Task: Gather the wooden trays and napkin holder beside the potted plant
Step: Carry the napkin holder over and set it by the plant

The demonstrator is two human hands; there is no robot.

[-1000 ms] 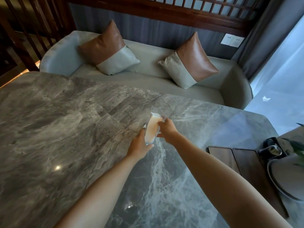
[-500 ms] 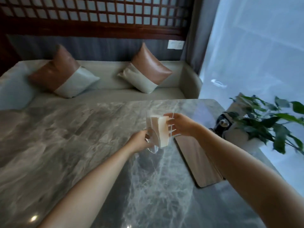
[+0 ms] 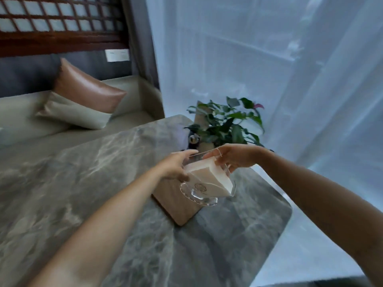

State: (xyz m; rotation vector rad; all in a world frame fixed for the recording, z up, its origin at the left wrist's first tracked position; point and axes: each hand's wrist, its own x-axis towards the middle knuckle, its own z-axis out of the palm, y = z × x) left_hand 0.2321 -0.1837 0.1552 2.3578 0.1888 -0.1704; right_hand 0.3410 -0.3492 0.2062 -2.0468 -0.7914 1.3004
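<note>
No legible text, brand, number or sign can be made out. A faint round emblem is seen on the clear base of the napkin holder (image 3: pixel 204 186), but it is too blurred to be read and no letters can be told in it. The white plate on the wall (image 3: pixel 117 55) is blank as far as can be seen.
</note>
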